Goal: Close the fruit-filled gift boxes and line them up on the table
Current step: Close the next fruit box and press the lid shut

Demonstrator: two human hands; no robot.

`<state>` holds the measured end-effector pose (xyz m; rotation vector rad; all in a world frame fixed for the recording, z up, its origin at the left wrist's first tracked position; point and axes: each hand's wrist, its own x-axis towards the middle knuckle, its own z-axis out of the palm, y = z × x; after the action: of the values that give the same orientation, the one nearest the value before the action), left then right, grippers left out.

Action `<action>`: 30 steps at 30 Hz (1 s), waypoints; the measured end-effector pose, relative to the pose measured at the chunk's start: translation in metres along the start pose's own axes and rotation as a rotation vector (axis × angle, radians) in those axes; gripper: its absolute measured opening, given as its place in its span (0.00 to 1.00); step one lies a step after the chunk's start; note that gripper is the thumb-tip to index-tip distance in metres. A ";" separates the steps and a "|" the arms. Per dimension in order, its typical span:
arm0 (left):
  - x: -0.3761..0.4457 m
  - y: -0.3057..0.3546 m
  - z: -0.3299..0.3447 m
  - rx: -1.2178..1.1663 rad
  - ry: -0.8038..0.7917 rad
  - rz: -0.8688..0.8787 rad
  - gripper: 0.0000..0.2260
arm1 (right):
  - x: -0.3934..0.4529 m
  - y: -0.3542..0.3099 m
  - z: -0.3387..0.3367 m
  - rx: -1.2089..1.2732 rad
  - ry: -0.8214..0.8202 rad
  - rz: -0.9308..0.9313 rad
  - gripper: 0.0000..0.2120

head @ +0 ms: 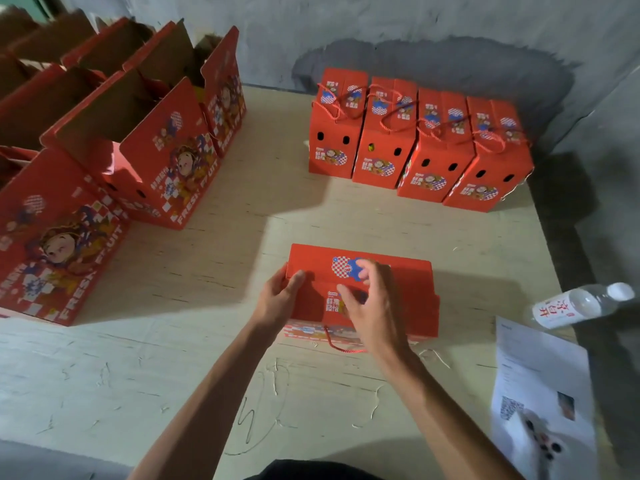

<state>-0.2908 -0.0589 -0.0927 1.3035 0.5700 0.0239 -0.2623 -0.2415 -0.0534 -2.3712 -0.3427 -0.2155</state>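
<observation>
Gift box (408, 289) lay directly under both hands, long axis running left-right. Left hand (277, 299) gripped its left end, fingers curled over the top edge. Right hand (370, 306) hovered over the lid centre, fingers loosely spread, holding nothing.

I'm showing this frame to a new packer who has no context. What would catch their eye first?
Probably the red gift box at the centre of the table, with the left hand gripping its left end and the right hand over its top flaps. Next, the row of four closed boxes by the far wall, and the open boxes massed at far left.
</observation>
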 end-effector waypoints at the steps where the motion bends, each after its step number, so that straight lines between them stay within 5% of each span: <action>1: 0.002 0.000 0.001 0.021 0.020 0.012 0.07 | -0.003 0.015 -0.011 -0.072 0.064 -0.025 0.19; 4: 0.008 0.000 0.004 0.167 0.065 0.081 0.11 | -0.012 0.063 -0.047 -0.234 0.231 0.023 0.14; 8: 0.006 -0.003 0.011 0.326 0.131 0.167 0.20 | -0.013 0.079 -0.066 0.169 0.189 0.358 0.08; 12: 0.001 -0.001 0.013 0.289 0.130 0.198 0.16 | -0.001 0.073 -0.062 0.396 0.148 0.641 0.13; 25: -0.004 0.000 0.018 0.236 0.158 0.184 0.08 | 0.014 0.083 -0.068 0.214 0.021 0.653 0.09; 30: -0.009 0.004 0.019 0.229 0.162 0.129 0.13 | 0.008 0.088 -0.062 0.317 0.001 0.713 0.21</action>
<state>-0.2896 -0.0781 -0.0824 1.5694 0.6395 0.1763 -0.2320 -0.3444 -0.0626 -2.0312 0.4440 0.1637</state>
